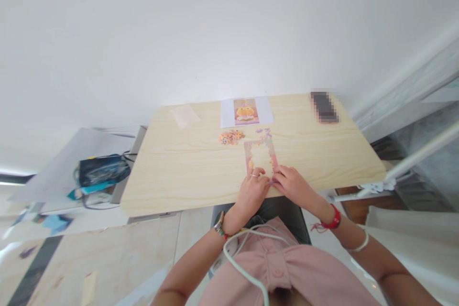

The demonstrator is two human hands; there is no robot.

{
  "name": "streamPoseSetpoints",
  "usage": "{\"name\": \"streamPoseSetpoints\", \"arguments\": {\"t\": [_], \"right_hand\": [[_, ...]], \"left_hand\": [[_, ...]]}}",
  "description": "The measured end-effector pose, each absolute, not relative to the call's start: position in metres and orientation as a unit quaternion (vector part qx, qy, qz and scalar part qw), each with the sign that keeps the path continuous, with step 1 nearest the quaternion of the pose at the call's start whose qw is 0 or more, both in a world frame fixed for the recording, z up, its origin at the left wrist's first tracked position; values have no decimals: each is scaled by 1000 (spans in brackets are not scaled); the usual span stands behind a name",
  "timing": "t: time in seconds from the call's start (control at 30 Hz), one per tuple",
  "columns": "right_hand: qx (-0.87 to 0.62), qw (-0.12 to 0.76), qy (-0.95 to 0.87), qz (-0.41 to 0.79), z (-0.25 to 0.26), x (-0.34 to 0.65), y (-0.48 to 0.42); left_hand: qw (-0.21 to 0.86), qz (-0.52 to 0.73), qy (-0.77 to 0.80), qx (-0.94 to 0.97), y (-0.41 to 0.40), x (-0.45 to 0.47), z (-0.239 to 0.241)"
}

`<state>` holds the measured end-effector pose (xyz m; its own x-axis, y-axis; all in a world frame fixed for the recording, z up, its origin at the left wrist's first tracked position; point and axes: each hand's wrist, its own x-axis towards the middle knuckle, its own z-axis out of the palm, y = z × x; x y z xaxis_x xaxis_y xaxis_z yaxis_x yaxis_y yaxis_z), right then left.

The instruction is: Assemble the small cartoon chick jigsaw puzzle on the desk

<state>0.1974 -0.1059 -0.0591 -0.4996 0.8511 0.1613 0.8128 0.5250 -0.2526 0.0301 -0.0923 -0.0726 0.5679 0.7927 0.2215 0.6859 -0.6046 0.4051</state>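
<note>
A partly built jigsaw puzzle lies on the table as a rectangular border with a bare middle. At its near edge my left hand has its fingers bent, thumb and forefinger meeting a small purplish puzzle piece. From the other side my right hand pinches at the same spot, its fingertips close to those of the left. Both hands cover the bottom of the border. A pile of loose puzzle pieces sits beyond it on the left, and a few purple pieces lie just past its top edge.
Behind the puzzle is a printed picture of a yellow character on white paper. A pale sheet or bag is at the back left of the wooden table, a phone at the back right. A white cable crosses my lap.
</note>
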Motion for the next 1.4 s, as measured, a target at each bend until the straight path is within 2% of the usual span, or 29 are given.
{"name": "streamPoseSetpoints", "arguments": {"t": [0.33, 0.6, 0.8, 0.87, 1.1, 1.4], "right_hand": [[-499, 204, -834, 121, -72, 200, -110], [-490, 215, -837, 112, -68, 198, -110], [-530, 270, -795, 119, -56, 219, -53], [-523, 264, -803, 109, -56, 228, -22], [-466, 152, -864, 116, -61, 239, 42], [-491, 154, -851, 105, -69, 239, 68]], "left_hand": [[126, 185, 415, 882, -93, 32, -74], [100, 177, 398, 895, -90, 33, -71], [145, 193, 420, 875, -84, 30, -63], [139, 209, 432, 866, -81, 27, -59], [124, 254, 457, 843, -71, 14, -55], [112, 283, 464, 832, -61, 6, -59]]}}
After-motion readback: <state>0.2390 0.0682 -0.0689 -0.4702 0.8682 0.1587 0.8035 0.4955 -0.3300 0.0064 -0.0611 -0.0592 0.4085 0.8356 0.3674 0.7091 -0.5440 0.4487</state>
